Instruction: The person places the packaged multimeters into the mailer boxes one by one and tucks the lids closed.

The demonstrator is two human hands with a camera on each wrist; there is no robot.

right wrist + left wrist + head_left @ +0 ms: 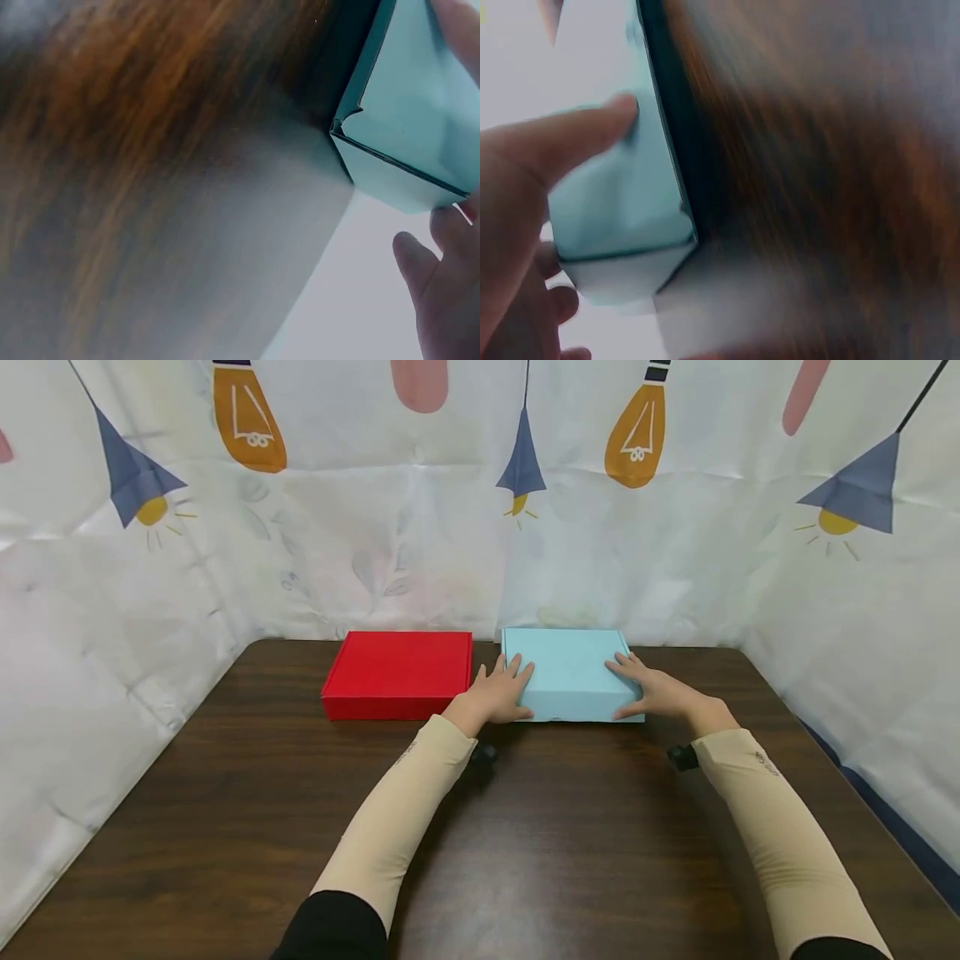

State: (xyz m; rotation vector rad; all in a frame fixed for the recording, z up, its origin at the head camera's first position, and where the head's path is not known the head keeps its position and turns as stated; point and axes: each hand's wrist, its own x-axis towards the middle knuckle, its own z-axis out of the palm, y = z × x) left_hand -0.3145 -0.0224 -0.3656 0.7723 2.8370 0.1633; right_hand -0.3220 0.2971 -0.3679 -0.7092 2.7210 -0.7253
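Observation:
A light blue closed cardboard box [570, 660] lies flat on the dark wooden table, near its back edge. My left hand [495, 693] is at the box's left end, fingers spread; in the left wrist view its thumb [592, 139] touches the front face. At the opposite end is my right hand [656, 689], its fingers spread over the right edge and its thumb low by the front corner. The right wrist view shows that corner of the blue box [420, 97], with part of the right hand [450, 292] cut off by the frame.
A red closed box [408, 664] lies left of the blue one, with a narrow gap between them. Behind the table [570, 827] hangs a white curtain [450, 543] printed with lamps and bulbs. It also runs along both sides.

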